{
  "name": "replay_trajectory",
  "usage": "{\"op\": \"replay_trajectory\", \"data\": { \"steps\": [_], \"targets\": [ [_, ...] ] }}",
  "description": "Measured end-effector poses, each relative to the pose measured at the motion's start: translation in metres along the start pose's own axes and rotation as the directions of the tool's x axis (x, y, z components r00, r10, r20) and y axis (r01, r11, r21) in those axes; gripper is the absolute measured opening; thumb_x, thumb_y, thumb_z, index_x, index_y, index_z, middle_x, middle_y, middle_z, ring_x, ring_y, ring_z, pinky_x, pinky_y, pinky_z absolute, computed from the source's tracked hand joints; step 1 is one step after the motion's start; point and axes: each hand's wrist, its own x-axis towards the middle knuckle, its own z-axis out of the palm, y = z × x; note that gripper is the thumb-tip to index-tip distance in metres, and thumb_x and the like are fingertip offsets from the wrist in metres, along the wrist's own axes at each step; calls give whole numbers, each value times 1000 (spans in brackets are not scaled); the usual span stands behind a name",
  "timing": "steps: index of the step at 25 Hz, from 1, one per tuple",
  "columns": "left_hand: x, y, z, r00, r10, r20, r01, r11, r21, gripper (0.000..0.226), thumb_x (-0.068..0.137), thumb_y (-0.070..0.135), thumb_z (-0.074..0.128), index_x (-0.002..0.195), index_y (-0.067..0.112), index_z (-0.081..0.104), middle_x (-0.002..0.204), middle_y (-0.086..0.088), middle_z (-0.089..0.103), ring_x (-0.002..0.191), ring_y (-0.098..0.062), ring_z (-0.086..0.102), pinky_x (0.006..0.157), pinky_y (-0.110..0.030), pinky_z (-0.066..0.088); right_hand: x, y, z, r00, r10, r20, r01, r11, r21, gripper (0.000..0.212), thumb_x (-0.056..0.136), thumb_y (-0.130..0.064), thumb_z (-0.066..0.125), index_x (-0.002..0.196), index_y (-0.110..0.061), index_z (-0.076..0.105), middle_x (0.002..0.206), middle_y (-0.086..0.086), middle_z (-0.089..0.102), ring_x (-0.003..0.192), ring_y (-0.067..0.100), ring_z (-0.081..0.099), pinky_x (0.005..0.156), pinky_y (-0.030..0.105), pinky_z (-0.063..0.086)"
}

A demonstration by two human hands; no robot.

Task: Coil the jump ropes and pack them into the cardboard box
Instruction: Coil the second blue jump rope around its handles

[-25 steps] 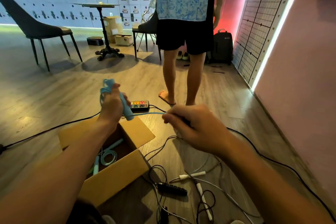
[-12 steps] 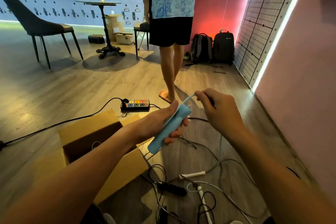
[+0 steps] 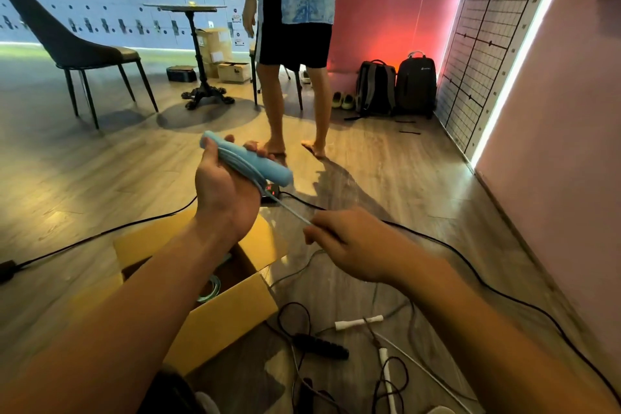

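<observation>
My left hand (image 3: 225, 188) grips the light-blue jump rope handles (image 3: 255, 161), with several turns of blue cord wound round them. A taut length of that blue cord (image 3: 290, 210) runs down to my right hand (image 3: 349, 245), which pinches it. Below my left forearm the open cardboard box (image 3: 232, 309) sits on the floor; a coiled pale-green rope (image 3: 210, 289) shows inside it. On the floor to the right lie a black-handled rope (image 3: 321, 346) and a white-handled rope (image 3: 358, 323), both loose and tangled.
A person stands barefoot (image 3: 295, 148) just beyond my hands. A power strip (image 3: 272, 193) and its black cable (image 3: 100, 232) cross the wooden floor. A chair (image 3: 77, 50), a small round table (image 3: 198, 44) and two backpacks (image 3: 396, 84) stand farther back. A pink wall (image 3: 554, 144) closes the right.
My left hand has turned and lifted the blue handles up and leftward. My right hand dropped lower, drawing the cord taut. The standing person stepped to the right.
</observation>
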Motion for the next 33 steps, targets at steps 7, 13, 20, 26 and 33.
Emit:
{"op": "replay_trajectory", "data": {
  "steps": [7, 13, 20, 26, 33],
  "targets": [
    [18, 5, -34, 972, 233, 28, -170, 617, 768, 31, 108, 33, 33, 83, 22, 47, 55, 9, 57, 62, -17, 52, 71, -36, 45, -15, -3, -23, 972, -119, -204, 142, 984, 104, 22, 100, -32, 52, 93, -20, 70, 61, -12, 55, 54, 8, 54, 50, 21, 42],
    [-11, -23, -23, 891, -392, 230, -39, 438, 898, 38, 98, 46, 33, 96, 12, 49, 72, -9, 51, 59, -18, 52, 55, -28, 48, -14, 24, -34, 815, 38, -578, 44, 991, 127, 20, 99, -29, 58, 100, -15, 72, 56, -10, 54, 47, 11, 48, 44, 20, 32],
    [-39, -48, 3, 573, -761, 306, 49, 404, 913, 60, 93, 60, 20, 98, 9, 52, 63, -2, 51, 48, -13, 48, 50, -25, 44, -12, 45, -33, 810, 189, -555, -108, 978, 177, 43, 94, -51, 48, 99, -17, 73, 62, -5, 60, 50, 9, 49, 47, 28, 40],
    [-32, -24, 10, 712, -561, 422, 448, 826, 343, 59, 99, 62, 20, 92, 14, 55, 63, -1, 43, 47, -12, 42, 51, -26, 44, -8, 35, -24, 916, 228, -330, -147, 957, 252, 36, 99, -48, 46, 88, -24, 69, 53, -6, 49, 45, 4, 41, 48, 19, 33],
    [-1, -11, -4, 990, -98, 99, 97, 995, 15, 36, 102, 48, 36, 98, 14, 47, 79, -4, 53, 70, -17, 54, 76, -34, 50, -2, 3, 0, 997, 57, -46, -56, 998, 17, 31, 103, -42, 43, 104, -22, 67, 78, -7, 63, 65, 10, 58, 68, 36, 54]
  ]
}}
